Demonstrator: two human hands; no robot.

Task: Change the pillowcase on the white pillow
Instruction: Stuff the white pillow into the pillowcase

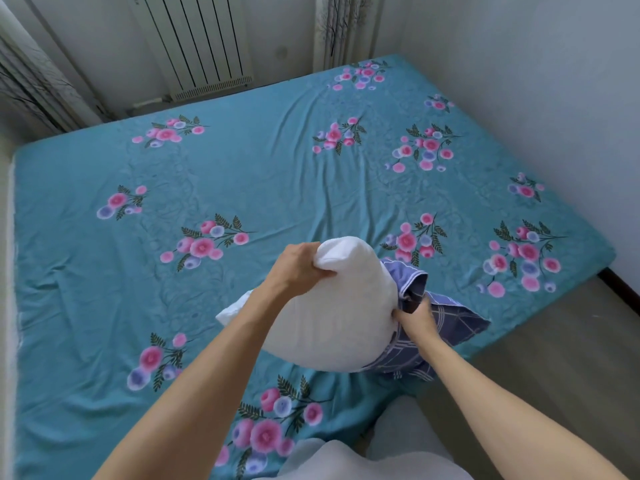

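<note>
The white pillow [341, 306] is held up above the near part of the bed. My left hand [299, 268] grips its upper corner, fingers dug into the fabric. A blue-purple plaid pillowcase [446, 317] is bunched around the pillow's right and lower end, with most of the pillow bare. My right hand [417, 315] is closed on the gathered edge of the pillowcase where it meets the pillow. Another bit of white fabric [230, 311] shows under my left forearm.
The bed [242, 174] wears a teal sheet with pink flower prints and fills most of the view. A white radiator [197, 39] and curtains stand at the far wall. A white wall runs along the right, with wooden floor [554, 344] at the near right.
</note>
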